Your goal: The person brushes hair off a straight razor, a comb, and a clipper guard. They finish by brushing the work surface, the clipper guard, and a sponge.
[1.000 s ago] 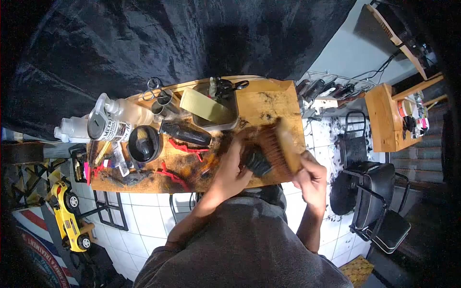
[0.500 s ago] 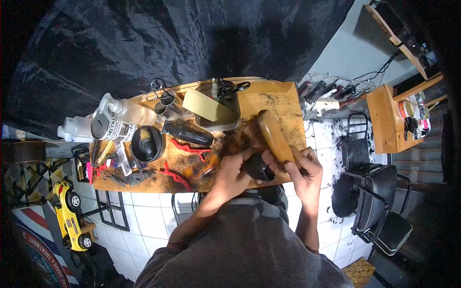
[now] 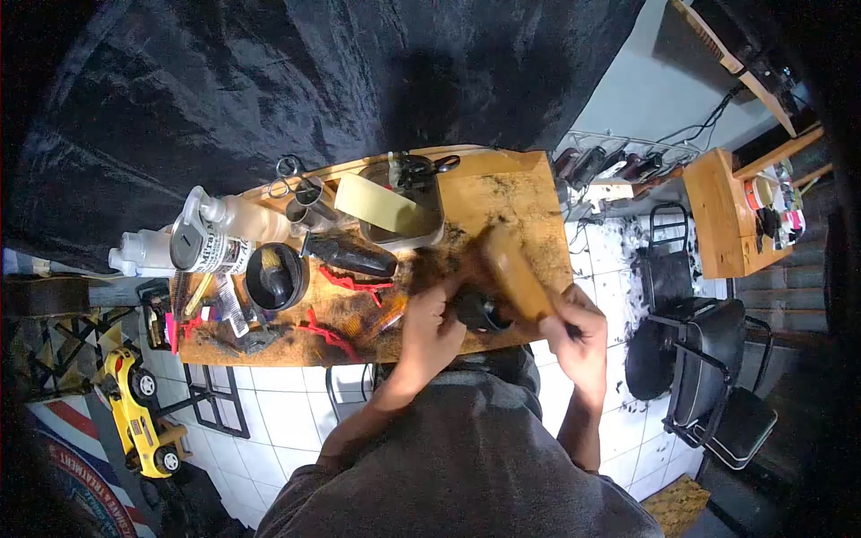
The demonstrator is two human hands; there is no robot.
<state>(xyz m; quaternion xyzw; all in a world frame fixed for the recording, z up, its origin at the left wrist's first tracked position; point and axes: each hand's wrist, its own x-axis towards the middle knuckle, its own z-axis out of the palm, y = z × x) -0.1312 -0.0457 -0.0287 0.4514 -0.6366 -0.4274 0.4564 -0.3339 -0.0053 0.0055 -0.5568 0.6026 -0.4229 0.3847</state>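
Note:
My right hand is closed around the lower end of a brush with a long wooden back, smeared by motion. Close under the brush, at the table's front edge, is a dark, rounded object whose kind I cannot tell. My left hand grips this object from the left, fingers curled and partly hidden. Left of that hand lie a red hair clip and another red clip. A black hair clipper rests behind them.
Loose dark hair covers much of the wooden table. A metal tray with a yellowish block stands at the back. Leftward are a black bowl, a white comb and spray bottles. A black chair stands at right.
The brush has swung slightly down and right, with my right hand moving the same way, and is now blurred. My left hand stays almost in place beside the dark object.

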